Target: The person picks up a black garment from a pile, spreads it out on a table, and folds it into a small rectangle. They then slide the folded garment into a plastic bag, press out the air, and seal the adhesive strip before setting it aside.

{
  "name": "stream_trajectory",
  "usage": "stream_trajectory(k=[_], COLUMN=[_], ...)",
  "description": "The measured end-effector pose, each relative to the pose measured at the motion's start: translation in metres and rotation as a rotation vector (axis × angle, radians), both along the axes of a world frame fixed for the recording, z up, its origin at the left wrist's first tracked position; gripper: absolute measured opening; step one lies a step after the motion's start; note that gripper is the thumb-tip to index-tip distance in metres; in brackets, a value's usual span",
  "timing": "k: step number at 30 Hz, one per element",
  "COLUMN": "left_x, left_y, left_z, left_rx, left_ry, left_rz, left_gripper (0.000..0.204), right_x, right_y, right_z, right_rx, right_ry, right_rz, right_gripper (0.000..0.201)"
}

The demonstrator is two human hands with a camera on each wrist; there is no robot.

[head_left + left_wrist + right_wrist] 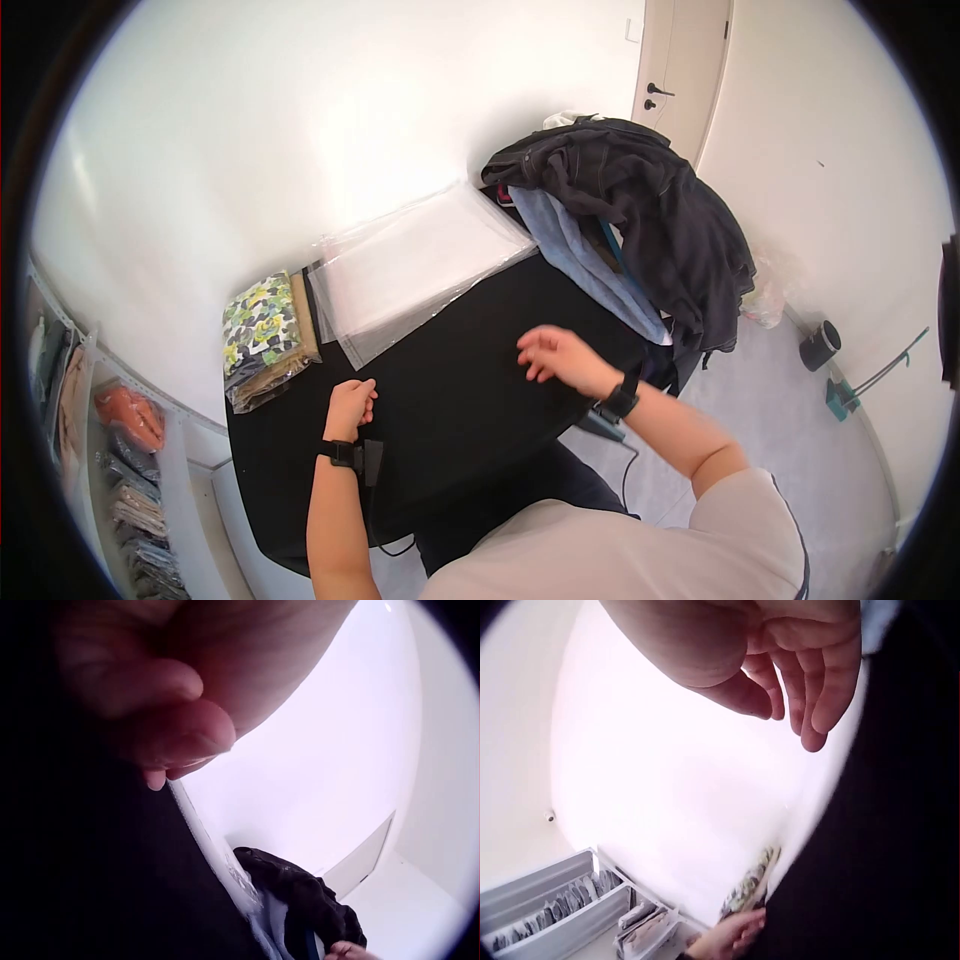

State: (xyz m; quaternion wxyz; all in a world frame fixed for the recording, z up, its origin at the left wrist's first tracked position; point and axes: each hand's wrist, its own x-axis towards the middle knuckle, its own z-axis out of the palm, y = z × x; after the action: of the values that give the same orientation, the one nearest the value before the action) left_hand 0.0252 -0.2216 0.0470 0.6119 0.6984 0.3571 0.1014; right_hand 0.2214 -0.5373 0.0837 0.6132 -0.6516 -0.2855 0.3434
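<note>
My left hand [352,407] is low over the left part of the black-covered table [450,390], its fingers loosely curled and holding nothing. In the left wrist view, the fingers [187,735] bend in toward the palm. Over the right half of the table is my right hand [562,358], with relaxed, slightly bent fingers and no thing in its grasp. The right wrist view has its fingers [832,690] hanging down, apart from the thumb. Between and beyond the hands lies a stack of clear plastic bags [420,260]. A floral folded cloth [262,325] in a pile is nearest the left hand.
Dark clothing [640,200] is heaped at the table's right back, over a light blue garment [580,250]. Shelves [180,480] with bagged folded clothes stand to the left. A white wall [300,120] rises behind the table. A black bin [820,345] sits on the floor.
</note>
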Motion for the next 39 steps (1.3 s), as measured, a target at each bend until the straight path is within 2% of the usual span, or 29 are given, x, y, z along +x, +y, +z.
stream_trajectory(k=[3, 5, 7, 9, 11, 13, 17, 19, 20, 21, 25, 27, 29, 30, 31, 33, 35, 37, 39], left_x=[0.0, 0.0, 0.0, 0.0, 0.0, -0.001, 0.0, 0.001, 0.002, 0.002, 0.002, 0.002, 0.001, 0.001, 0.001, 0.002, 0.002, 0.001, 0.001], left_y=[-0.004, -0.004, -0.003, -0.004, -0.002, -0.001, -0.003, -0.001, 0.0, 0.0, 0.001, 0.003, 0.003, 0.003, 0.004, 0.008, 0.012, 0.007, 0.008], left_z=[0.001, -0.002, -0.002, -0.001, -0.002, -0.003, -0.004, -0.004, -0.006, -0.008, -0.006, -0.009, -0.009, -0.011, -0.013, -0.018, -0.023, -0.016, -0.02], left_rx=[0.044, 0.055, 0.069, 0.05, 0.052, 0.055, 0.055, 0.062, 0.057, 0.051, 0.03, 0.019, 0.019, 0.021, 0.023, 0.054, 0.048, 0.061, 0.061], left_ry=[0.012, 0.009, 0.003, 0.014, -0.005, -0.027, -0.041, -0.032, -0.038, -0.039, -0.042, -0.059, -0.052, -0.068, -0.083, -0.077, -0.112, -0.123, -0.153], left_rz=[0.026, 0.023, 0.025, 0.027, 0.029, 0.032, 0.035, 0.049, 0.05, 0.046, 0.02, 0.025, 0.014, 0.013, 0.014, -0.003, -0.019, -0.038, -0.062], left_gripper=[0.026, 0.026, 0.026, 0.025, 0.026, 0.026, 0.026, 0.025, 0.025, 0.024, 0.024, 0.024, 0.024, 0.024, 0.024, 0.025, 0.025, 0.025, 0.024], right_x=[0.045, 0.078, 0.138, 0.173, 0.222, 0.24, 0.265, 0.274, 0.28, 0.277, 0.233, 0.193, 0.146, 0.106, 0.075, 0.022, -0.033, -0.069, -0.089], right_y=[0.002, 0.002, 0.006, 0.007, -0.001, -0.009, -0.036, -0.044, -0.047, -0.044, -0.018, -0.009, -0.006, -0.006, -0.007, -0.011, -0.015, -0.02, -0.017], right_z=[0.053, 0.095, 0.122, 0.158, 0.175, 0.185, 0.172, 0.173, 0.171, 0.176, 0.215, 0.238, 0.25, 0.256, 0.256, 0.241, 0.205, 0.16, 0.093], right_rx=[0.083, 0.126, 0.126, 0.009, -0.266, -0.815, -1.06, -1.172, -1.133, -1.132, -0.309, -0.112, 0.241, 0.305, 0.291, 0.524, 0.502, 0.468, 0.249], right_ry=[-0.248, -0.608, -0.905, -1.169, -1.416, -1.4, -1.15, -1.065, -1.192, -1.195, -1.307, -1.351, -1.436, -1.31, -1.308, -1.364, -1.367, -1.43, -1.23], right_rz=[-0.16, -0.297, -0.48, -0.72, -0.912, -1.127, -1.28, -1.157, -1.185, -1.183, -1.307, -1.294, -1.213, -1.165, -1.164, -1.074, -0.936, -0.513, -0.019], right_gripper=[0.016, 0.014, 0.017, 0.02, 0.025, 0.029, 0.034, 0.037, 0.032, 0.032, 0.023, 0.022, 0.02, 0.017, 0.017, 0.015, 0.016, 0.019, 0.025])
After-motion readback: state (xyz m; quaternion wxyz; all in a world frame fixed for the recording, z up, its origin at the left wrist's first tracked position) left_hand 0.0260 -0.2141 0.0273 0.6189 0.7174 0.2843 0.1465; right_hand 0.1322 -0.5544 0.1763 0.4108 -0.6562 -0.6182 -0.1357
